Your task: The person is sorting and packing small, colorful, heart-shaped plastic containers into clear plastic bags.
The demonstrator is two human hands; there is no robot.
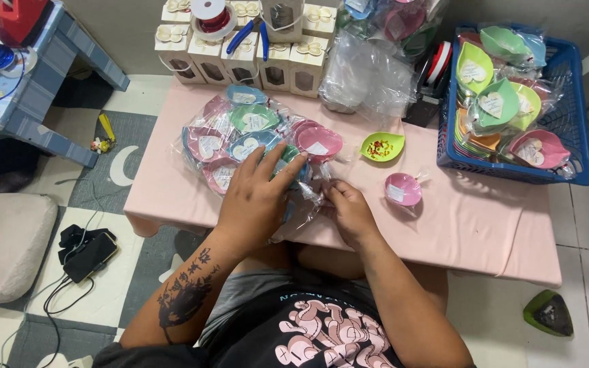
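Clear plastic bag (306, 197) lies pinched between both hands (257, 197) (349, 211).

Bare tabletop (485, 225) lies open right of the pink dish (403, 189). Wrapped dishes (240, 140) crowd the left, boxes (243, 58) line the back, and the basket (581, 129) walls the right edge.

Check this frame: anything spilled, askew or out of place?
Nothing spilled or damaged. Only oddities: blue-handled pliers lie on top of the small white boxes, and a phone with cables lies on the floor beside the pink table. Both hands, left and right, press a clear bag.
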